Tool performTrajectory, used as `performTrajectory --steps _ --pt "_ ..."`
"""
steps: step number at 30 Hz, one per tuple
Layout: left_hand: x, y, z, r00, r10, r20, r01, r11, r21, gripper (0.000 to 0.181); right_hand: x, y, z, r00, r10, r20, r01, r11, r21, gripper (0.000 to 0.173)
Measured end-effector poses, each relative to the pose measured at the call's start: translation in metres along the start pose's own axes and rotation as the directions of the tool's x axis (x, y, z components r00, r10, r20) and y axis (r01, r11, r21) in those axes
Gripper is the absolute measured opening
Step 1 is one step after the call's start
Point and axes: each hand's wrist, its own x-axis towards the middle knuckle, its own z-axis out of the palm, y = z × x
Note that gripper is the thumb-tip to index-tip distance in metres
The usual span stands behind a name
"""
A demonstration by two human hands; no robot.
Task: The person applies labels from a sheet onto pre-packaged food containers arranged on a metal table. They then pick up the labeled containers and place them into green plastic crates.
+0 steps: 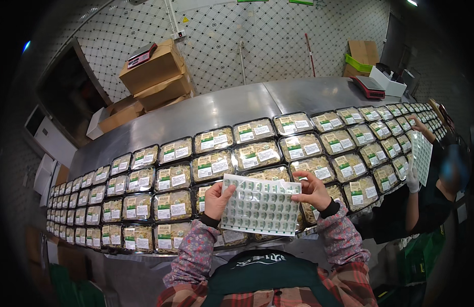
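A white sheet of small green-and-white stickers (261, 207) is held up before me, over the near rows of packed trays. My left hand (218, 199) grips its left edge, thumb on top. At the upper right corner, my right hand (311, 192) has its thumb and fingers on the sheet's edge; I cannot tell whether a loose sticker is between them. Beneath and around the sheet are black plastic trays (174, 205) of pale sprout-like food under clear film. Each bears a green-and-tan label and a white printed label. The sheet hides parts of several trays.
The trays stand in long rows on a stainless steel table (237, 103). To the right, a co-worker's gloved hand (412, 180) holds another sticker sheet (421, 157). Cardboard boxes (152, 73) carry a red scale (142, 55); a second scale (367, 87) is at the back right.
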Motion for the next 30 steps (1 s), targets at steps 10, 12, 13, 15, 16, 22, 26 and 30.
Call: performTrajectory --steps 10,12,13,15,16,22,26,30 --pt "0.001 -0.010 -0.015 0.998 0.057 -0.005 -0.056 0.997 0.044 0.012 0.011 0.029 -0.010 0.986 -0.092 -0.137 0.074 0.988 -0.133 0.022" --pt "0.002 -0.018 -0.022 0.999 0.045 -0.019 -0.044 0.998 0.043 0.012 0.012 0.026 -0.002 0.983 -0.103 -0.149 0.082 0.986 -0.142 0.022" --pt "0.002 -0.008 -0.011 0.998 0.034 -0.060 -0.034 0.999 -0.007 0.012 0.012 0.026 -0.002 0.981 -0.109 -0.162 0.085 0.985 -0.148 0.021" --pt "0.003 0.010 0.013 0.990 0.005 -0.139 -0.020 0.994 -0.108 0.011 0.014 0.035 -0.008 0.982 -0.118 -0.145 0.092 0.981 -0.172 0.019" --pt "0.005 0.007 0.015 0.982 0.079 -0.174 -0.096 0.991 -0.092 0.012 0.015 0.040 -0.012 0.984 -0.126 -0.124 0.101 0.977 -0.187 0.017" --pt "0.002 0.001 -0.002 0.999 0.012 -0.053 -0.012 1.000 0.004 0.011 0.018 0.034 0.002 0.985 -0.090 -0.146 0.087 0.996 -0.027 0.013" --pt "0.004 0.004 0.000 0.991 0.093 -0.101 -0.078 0.986 0.147 0.033 0.019 0.041 0.002 0.960 -0.170 -0.222 0.146 0.982 -0.120 0.011" --pt "0.010 0.000 0.006 0.991 0.068 -0.115 -0.059 0.994 0.087 0.035 0.022 0.043 0.005 0.933 -0.203 -0.298 0.158 0.973 -0.167 0.025"
